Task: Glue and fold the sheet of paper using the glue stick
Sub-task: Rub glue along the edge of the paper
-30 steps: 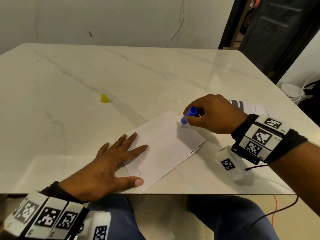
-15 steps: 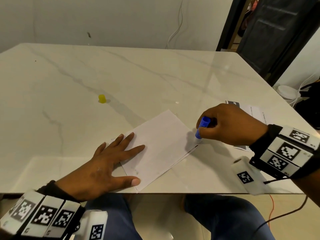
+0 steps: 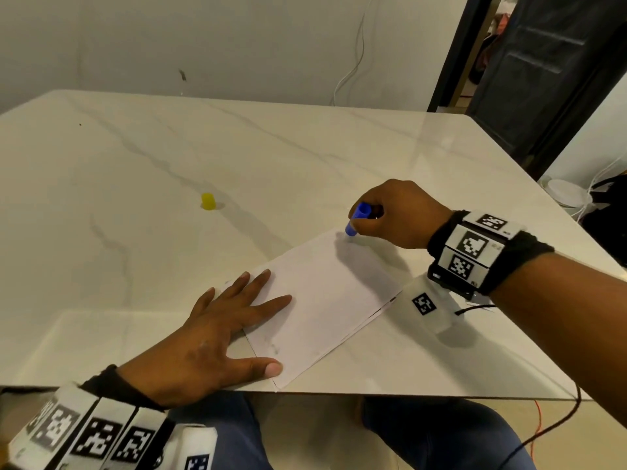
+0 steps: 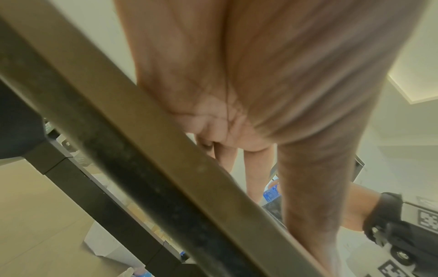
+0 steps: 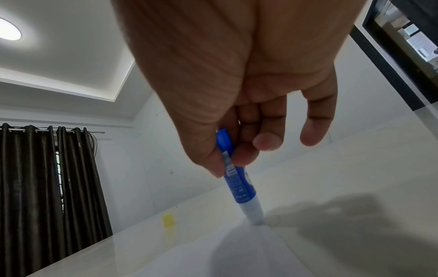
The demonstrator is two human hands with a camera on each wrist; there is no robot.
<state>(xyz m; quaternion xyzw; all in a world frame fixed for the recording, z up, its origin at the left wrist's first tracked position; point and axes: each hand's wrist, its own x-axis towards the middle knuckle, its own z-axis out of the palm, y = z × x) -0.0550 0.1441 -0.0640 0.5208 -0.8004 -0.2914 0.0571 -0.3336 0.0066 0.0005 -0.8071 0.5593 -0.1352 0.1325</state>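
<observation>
A folded white sheet of paper (image 3: 322, 300) lies slantwise near the table's front edge. My left hand (image 3: 217, 337) lies flat on its near-left end, fingers spread and straight. In the left wrist view the palm (image 4: 237, 75) fills the frame. My right hand (image 3: 397, 215) grips a blue glue stick (image 3: 356, 222) with thumb and fingers, tilted, its tip pressed on the paper's far corner. The right wrist view shows the glue stick (image 5: 237, 185) with its pale tip touching the paper's edge (image 5: 249, 249).
A small yellow cap (image 3: 208, 201) stands on the marble table (image 3: 305, 157) to the far left of the paper; it also shows as the cap (image 5: 168, 221) in the right wrist view. A dark door (image 3: 543, 62) is at the back right.
My right hand ran the glue stick down the paper's right edge to the right corner, then back up to the far corner. The left hand stayed pressed on the paper.
</observation>
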